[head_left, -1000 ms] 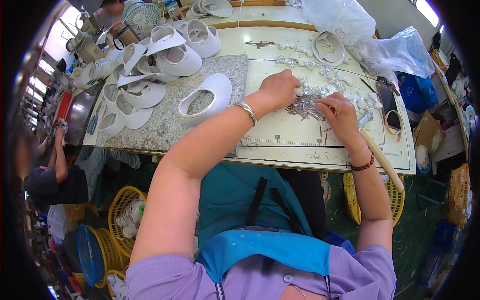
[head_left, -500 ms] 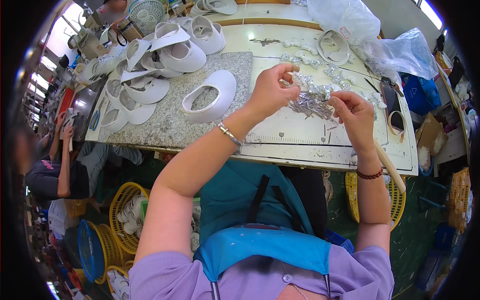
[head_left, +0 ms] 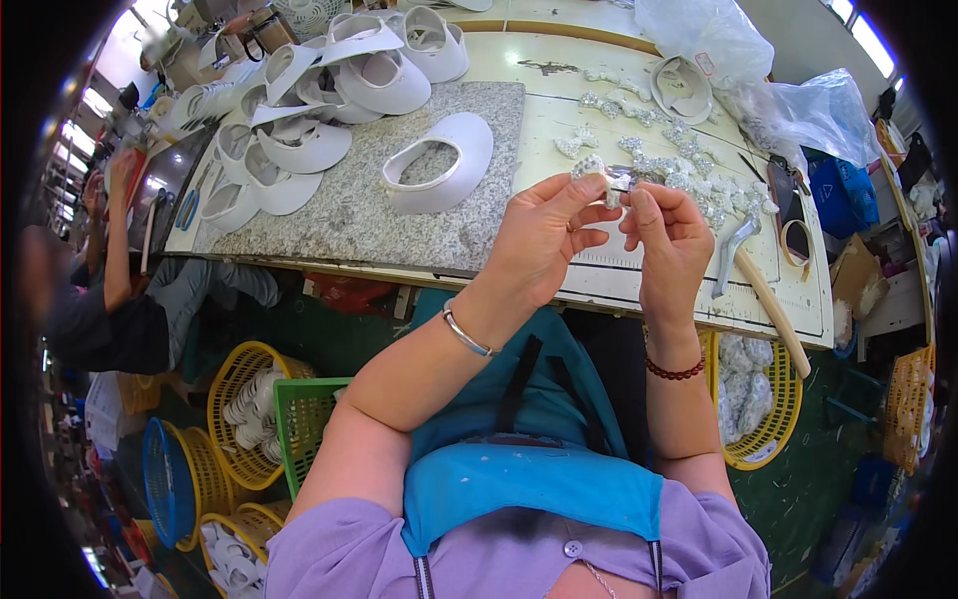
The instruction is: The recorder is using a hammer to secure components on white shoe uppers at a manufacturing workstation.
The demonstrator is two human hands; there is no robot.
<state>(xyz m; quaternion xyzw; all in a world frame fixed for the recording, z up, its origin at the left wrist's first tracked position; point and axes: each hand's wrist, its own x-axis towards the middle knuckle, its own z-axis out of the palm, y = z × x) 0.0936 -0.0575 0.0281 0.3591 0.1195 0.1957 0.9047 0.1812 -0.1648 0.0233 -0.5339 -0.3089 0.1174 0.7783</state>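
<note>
Desk carries a granite slab, w/ white visors piled over slab's far-L part & a lone visor nr slab's R edge. Sparkly ornaments lie R of slab. L hand & R hand are now close tog., R of slab, drawn back twd the person vs. a sec ago; so work's now on one pc: L fingertips pinch a small ornament, also R of slab; R fingertips sit just beside, can't tell what they grip.

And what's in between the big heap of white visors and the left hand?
In the head view, one single white visor lies between the heaped visors and the left hand, on a speckled grey slab.
</note>
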